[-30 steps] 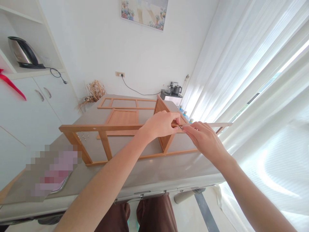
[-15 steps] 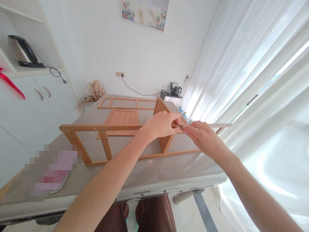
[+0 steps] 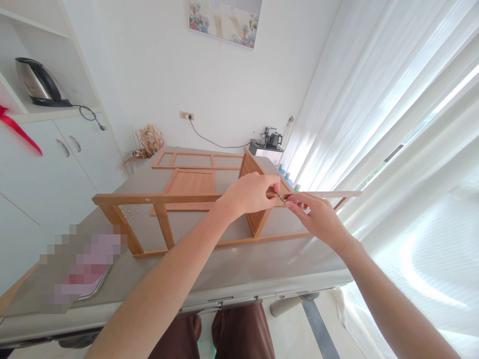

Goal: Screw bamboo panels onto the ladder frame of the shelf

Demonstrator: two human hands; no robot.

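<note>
A wooden frame (image 3: 194,198) stands on its long edge across the table, with a wooden shelf panel (image 3: 256,223) meeting it crosswise near the middle. My left hand (image 3: 251,192) is closed round the frame's top rail where the panel joins it; its fingertips touch the end of a thin metal tool there. In the fingers of my right hand (image 3: 311,209) is that tool, a slim silver hex key (image 3: 281,198), reaching left to the joint. The screw or bolt under it is hidden by my left fingers.
Flat on the grey table (image 3: 224,267) lie another wooden frame (image 3: 192,167) and a wooden panel (image 3: 190,182). Several small screws (image 3: 129,212) lie at the left. A blurred-out item (image 3: 88,271) occupies the near left corner. White curtains (image 3: 396,149) hang at the right.
My right hand has turned and shifted slightly, its fingers now more curled with more of the hex key showing. My left hand stays at the joint.
</note>
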